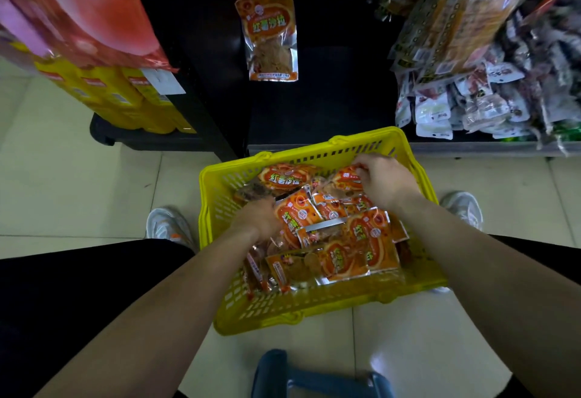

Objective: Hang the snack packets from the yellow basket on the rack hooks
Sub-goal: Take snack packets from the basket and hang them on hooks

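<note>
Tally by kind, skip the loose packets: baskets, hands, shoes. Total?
Yellow basket: 1
Hands: 2 (left hand; right hand, pinching a snack packet)
Shoes: 2 (left shoe; right shoe)
Total: 5

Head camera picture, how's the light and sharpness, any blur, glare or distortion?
Head view: dim overall, the rack back nearly black; the hanging packet and the snack packets in the yellow basket read sharp; the bagged goods at upper right smear with blur; soft glare on the floor tile near the bottom; wide-angle bending stretches the edges.
</note>
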Action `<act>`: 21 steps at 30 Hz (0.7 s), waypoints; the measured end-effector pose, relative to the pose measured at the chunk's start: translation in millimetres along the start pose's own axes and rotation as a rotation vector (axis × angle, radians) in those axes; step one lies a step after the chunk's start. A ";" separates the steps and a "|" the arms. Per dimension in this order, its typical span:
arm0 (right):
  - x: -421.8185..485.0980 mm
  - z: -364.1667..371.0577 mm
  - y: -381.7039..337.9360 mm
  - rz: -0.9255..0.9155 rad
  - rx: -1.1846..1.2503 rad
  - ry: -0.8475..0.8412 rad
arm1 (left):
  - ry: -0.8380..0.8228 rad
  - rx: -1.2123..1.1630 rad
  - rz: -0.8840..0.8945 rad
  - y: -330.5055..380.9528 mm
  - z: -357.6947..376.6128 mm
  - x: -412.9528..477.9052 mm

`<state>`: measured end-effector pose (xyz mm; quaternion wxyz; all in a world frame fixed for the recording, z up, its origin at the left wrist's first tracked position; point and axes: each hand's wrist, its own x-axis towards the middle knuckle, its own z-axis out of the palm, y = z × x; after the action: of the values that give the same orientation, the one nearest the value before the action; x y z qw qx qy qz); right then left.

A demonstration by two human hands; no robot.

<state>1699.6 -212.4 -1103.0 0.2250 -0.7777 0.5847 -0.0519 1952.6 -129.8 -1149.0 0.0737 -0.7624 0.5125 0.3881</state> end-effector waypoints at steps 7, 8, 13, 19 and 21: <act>4.6 4.3 11.1 0.118 0.168 0.043 | -0.023 -0.069 0.078 29.9 7.6 26.0; 5.2 5.0 11.9 0.129 0.163 0.042 | -0.017 -0.048 0.100 30.8 6.7 27.0; 6.4 2.9 15.3 0.109 0.135 -0.016 | 0.063 0.029 0.194 28.5 -9.1 17.3; 6.0 -37.0 -13.6 0.020 0.084 0.038 | 0.163 0.000 0.236 22.7 -58.7 -14.3; 1.9 -57.2 -29.2 -0.024 0.068 0.057 | 0.207 -0.019 0.268 23.3 -79.0 -31.3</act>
<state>1706.4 -224.4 -1040.2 0.2337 -0.7747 0.5796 -0.0964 1968.5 -158.3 -1067.1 -0.0392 -0.7237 0.6108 0.3188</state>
